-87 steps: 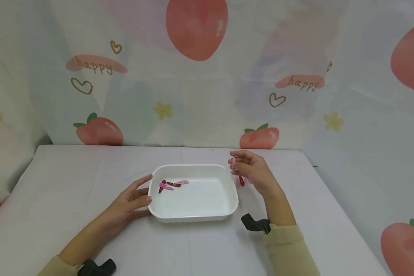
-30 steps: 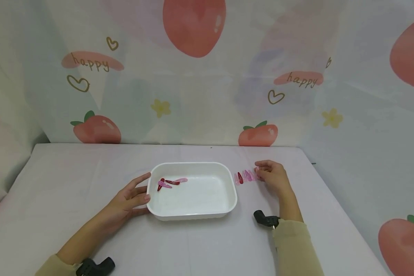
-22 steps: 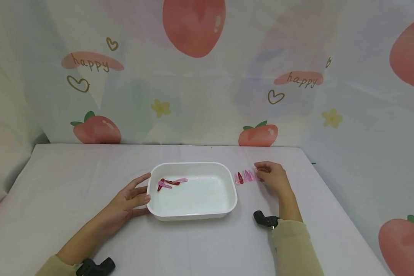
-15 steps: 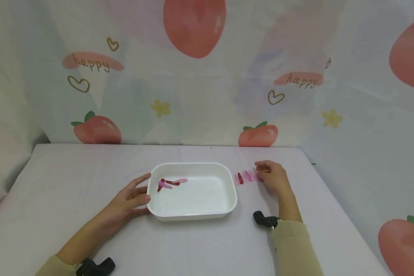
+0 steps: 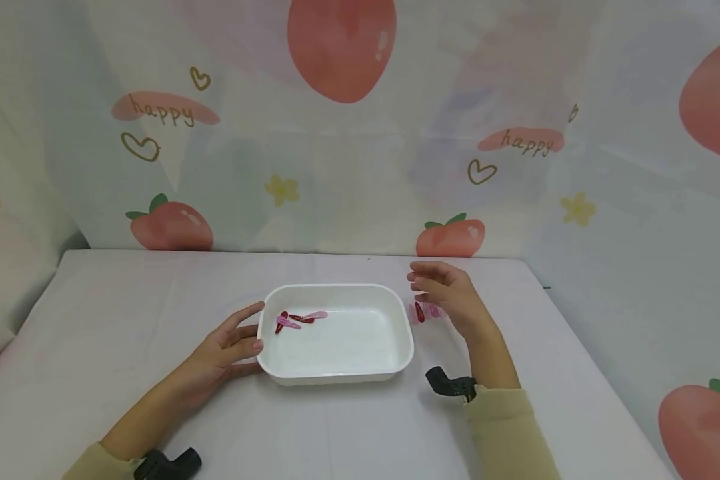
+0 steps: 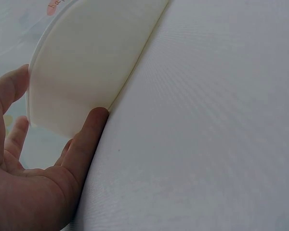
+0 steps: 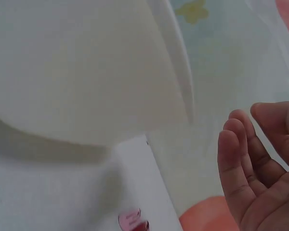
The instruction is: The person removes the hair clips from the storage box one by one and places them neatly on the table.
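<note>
A white tray (image 5: 342,363) stands at the middle of the table, holding several red and pink snap hair clips (image 5: 303,319) near its left side. My left hand (image 5: 225,350) rests its spread fingers against the tray's left wall; in the left wrist view the fingertips (image 6: 97,115) touch the tray's outside (image 6: 86,77). Right of the tray lies a row of hair clips (image 5: 420,312), pink with a red one, partly covered by my right hand (image 5: 447,290). That hand hovers over the row with loosely bent fingers. In the right wrist view nothing shows between its fingertips (image 7: 229,144).
A white cloth covers the table (image 5: 336,433). Behind it hangs a printed backdrop (image 5: 348,173) with peaches, hearts and flowers. Each wrist carries a black camera mount (image 5: 450,383). The tray's right wall stands close to the row of clips.
My right hand carries a pink clip in the earliest frame, then lowers to the row's right end. Now it has risen and moved left, its fingers free. The left hand stays at the tray.
</note>
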Available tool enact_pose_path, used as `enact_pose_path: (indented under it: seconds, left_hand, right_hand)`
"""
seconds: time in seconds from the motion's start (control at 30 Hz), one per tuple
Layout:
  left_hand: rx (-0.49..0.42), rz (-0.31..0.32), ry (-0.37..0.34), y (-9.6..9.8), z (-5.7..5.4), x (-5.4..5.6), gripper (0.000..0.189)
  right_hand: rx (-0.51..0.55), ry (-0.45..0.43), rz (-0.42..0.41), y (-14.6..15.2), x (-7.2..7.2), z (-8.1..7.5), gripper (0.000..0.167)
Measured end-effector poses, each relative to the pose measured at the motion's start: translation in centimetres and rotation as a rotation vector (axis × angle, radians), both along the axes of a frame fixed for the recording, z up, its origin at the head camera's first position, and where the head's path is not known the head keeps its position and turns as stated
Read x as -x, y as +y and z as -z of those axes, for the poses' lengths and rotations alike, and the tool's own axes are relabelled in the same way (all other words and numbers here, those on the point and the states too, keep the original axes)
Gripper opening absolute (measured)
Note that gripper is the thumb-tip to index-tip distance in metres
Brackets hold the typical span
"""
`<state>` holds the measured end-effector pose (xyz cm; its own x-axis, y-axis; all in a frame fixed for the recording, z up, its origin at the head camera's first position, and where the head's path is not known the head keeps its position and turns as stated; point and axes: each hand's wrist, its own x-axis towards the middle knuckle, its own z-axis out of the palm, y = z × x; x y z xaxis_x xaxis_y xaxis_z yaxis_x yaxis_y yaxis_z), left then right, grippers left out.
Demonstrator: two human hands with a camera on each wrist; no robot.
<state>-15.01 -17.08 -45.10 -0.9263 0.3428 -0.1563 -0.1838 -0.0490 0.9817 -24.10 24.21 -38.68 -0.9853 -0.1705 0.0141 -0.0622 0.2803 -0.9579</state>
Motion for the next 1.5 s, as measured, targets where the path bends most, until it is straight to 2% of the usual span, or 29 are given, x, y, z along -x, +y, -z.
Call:
enact_pose_path:
  seconds: [0.23, 0.43, 0.6, 0.83, 0.97, 1.23, 1.5]
  left_hand:
    - [-0.006, -0.004, -0.008, 0.0, 0.1, 0.1, 0.069]
    - [-0.040, 0.024, 0.008, -0.2, 0.3, 0.2, 0.069]
    - [-0.053, 0.026, 0.010, -0.3, 0.3, 0.1, 0.069]
    - [-0.038, 0.009, 0.003, -0.1, 0.0, 0.1, 0.068]
    - [-0.039, 0.023, 0.023, -0.1, 0.3, 0.2, 0.068]
    - [-0.046, 0.018, 0.016, -0.4, 0.2, 0.1, 0.069]
    - [-0.035, 0.031, 0.031, 0.0, 0.1, 0.2, 0.069]
  right_hand:
    - [0.074, 0.008, -0.142, -3.6, -1.1, -1.1, 0.034]
    - [0.087, 0.025, -0.251, -6.3, -1.6, -0.9, 0.031]
    - [0.046, 0.004, -0.293, -8.9, -1.6, -0.5, 0.033]
    - [0.076, 0.015, -0.334, -11.9, -1.6, -1.0, 0.030]
    - [0.069, 0.009, -0.333, -12.9, -1.5, -1.0, 0.029]
    - [-0.065, -0.041, -0.312, -13.1, -1.2, 1.1, 0.032]
    - [-0.259, 0.044, -0.404, -13.2, -1.1, 2.3, 0.032]
